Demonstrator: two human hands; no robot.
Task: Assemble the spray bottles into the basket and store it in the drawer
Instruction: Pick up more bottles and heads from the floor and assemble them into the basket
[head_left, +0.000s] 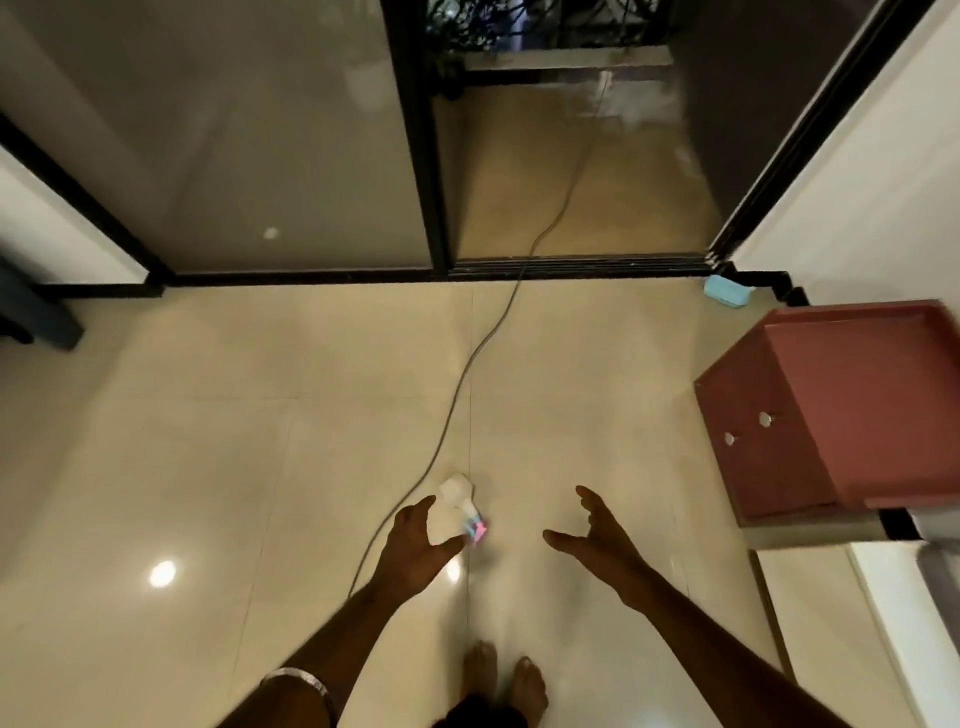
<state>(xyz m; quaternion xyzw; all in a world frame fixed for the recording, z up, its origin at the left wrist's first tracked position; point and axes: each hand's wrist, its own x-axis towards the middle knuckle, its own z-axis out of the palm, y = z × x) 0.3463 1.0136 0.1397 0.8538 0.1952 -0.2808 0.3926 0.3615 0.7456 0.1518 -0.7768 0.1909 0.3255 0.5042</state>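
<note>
Below, both bare arms reach forward and down over a glossy cream tile floor (208, 441), with two bare feet (506, 680) visible at the bottom edge between them. The left hand (415, 545) is spread wide, thumb out to the right and fingers curved forward, its palm facing down; it holds nothing, though it sits just over a small white spray bottle (462, 506) that lies on its side on the floor. The bottle shows a white body toward the far end and a pink and blue part toward the near end, the latter just beside the left thumb tip; whether skin touches it cannot be told through the blur. A pale metal bangle (298, 678) circles the left forearm. The right hand (597, 540) is likewise released, fingers splayed and bent like a claw, thumb pointing left, hovering above bare tile to the right of the bottle and apart from it. A grey cable (467, 369) snakes from the glass sliding door (291, 156) across the floor and passes under the left forearm. At the right stands a red-brown cabinet (852, 405) with two small knobs on its drawer fronts, which look closed. A light blue object (727, 291) lies by the wall behind it.
</note>
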